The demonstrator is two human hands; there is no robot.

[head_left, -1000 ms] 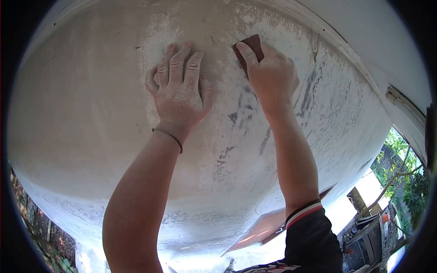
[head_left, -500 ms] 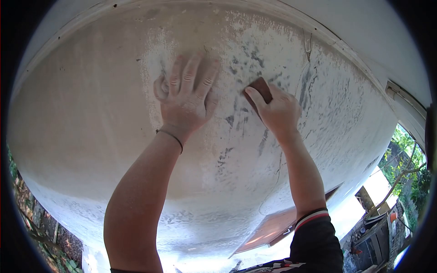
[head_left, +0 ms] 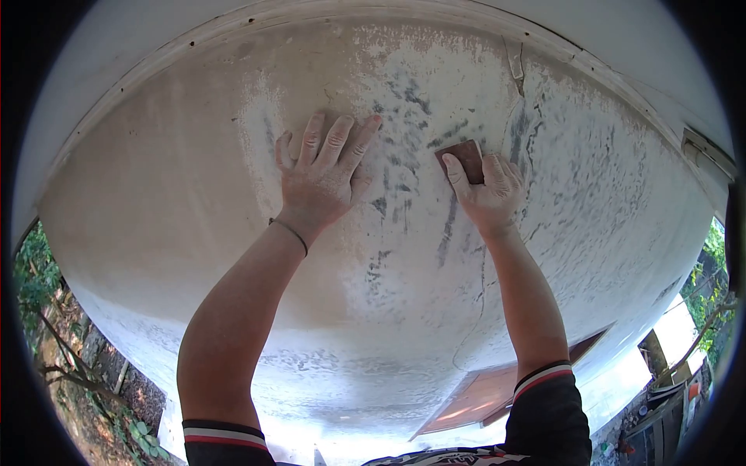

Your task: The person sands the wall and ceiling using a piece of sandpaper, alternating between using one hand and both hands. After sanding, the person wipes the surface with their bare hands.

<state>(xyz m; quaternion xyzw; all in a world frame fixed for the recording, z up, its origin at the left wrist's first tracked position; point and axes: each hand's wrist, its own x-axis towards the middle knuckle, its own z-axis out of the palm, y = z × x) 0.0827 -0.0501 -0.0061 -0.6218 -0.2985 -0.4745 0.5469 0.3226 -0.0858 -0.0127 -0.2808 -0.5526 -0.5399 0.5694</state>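
Note:
My left hand (head_left: 322, 171) lies against the wall (head_left: 171, 186), palm down with the fingers spread, and holds nothing. Pale dust coats its fingers, and a thin dark band circles the wrist. A small reddish-brown piece of sandpaper (head_left: 465, 161) is pinched in my right hand (head_left: 494, 190), the thumb across its visible face and the other fingers around the right side. It rests at the wall on a whitish, scraped area with dark grey smears. What lies behind the sandpaper is hidden.
A long crack (head_left: 531, 140) runs down the wall to the right of my right hand. Overhead, a pale ledge (head_left: 326, 6) borders the wall. Below right is a brown panel (head_left: 474, 396). Plants (head_left: 39, 264) and bare branches stand at the left edge, more greenery at the right.
The sandpaper and my right hand have shifted a little to the right and turned slightly. My left hand has moved slightly down, still spread on the wall. The camera view has tilted somewhat.

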